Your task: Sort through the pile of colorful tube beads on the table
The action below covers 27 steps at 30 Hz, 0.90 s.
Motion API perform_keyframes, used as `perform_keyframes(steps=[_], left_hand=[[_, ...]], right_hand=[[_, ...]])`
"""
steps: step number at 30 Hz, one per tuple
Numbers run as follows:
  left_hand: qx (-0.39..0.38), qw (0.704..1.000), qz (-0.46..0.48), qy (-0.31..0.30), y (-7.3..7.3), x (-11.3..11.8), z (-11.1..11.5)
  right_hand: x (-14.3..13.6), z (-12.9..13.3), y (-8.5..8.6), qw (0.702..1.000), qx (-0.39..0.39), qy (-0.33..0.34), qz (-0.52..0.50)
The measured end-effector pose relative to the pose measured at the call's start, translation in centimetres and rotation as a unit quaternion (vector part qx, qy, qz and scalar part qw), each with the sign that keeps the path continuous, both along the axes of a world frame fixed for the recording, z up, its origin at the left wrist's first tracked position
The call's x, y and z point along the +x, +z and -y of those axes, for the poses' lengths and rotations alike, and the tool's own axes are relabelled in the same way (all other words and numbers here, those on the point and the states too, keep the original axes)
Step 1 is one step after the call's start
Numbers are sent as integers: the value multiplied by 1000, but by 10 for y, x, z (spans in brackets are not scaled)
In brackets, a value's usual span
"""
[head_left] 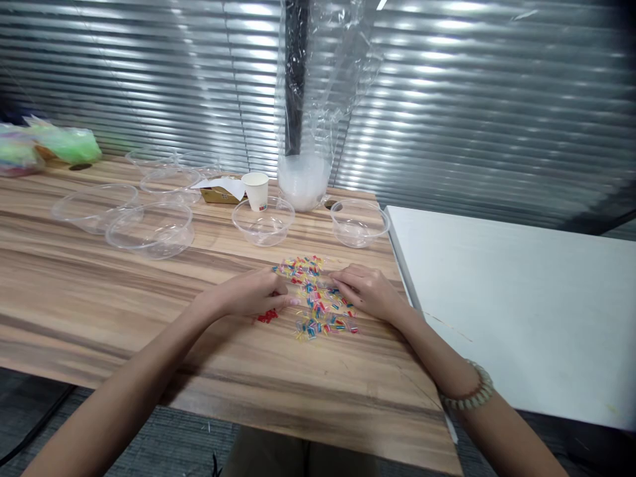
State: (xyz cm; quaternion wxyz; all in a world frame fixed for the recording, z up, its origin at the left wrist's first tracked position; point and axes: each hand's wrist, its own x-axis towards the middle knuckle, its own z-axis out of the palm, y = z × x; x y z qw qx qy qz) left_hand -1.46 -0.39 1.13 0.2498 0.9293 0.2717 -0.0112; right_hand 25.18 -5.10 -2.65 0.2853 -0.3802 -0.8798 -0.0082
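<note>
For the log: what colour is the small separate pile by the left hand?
Red, seen in the head view.

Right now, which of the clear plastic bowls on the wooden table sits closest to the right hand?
The clear bowl at the table's right edge, just beyond the right hand and the coloured beads. The bowl beside the paper cup lies further left; the rest cluster far left.

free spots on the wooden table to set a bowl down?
Bare wood lies left of the left hand, in front of the clear plastic bowls, and along the near edge below the multicoloured bead pile. It is crowded between both hands, the right hand included, and along the back row.
</note>
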Motion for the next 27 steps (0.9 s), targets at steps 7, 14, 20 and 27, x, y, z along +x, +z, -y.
perform_keyframes(steps=[7, 14, 20, 27], left_hand=[[-2, 1000, 0, -2, 2, 1, 2], [-3, 1000, 8, -10, 5, 2, 3], [-4, 1000, -21, -3, 6, 3, 4], [-5, 1000, 3, -6, 2, 2, 3]], right_hand=[[1, 0, 0, 1000, -28, -2, 1], [1, 0, 0, 1000, -28, -3, -3], [1, 0, -1, 1000, -29, -3, -5], [1, -1, -1, 999, -36, 0, -9]])
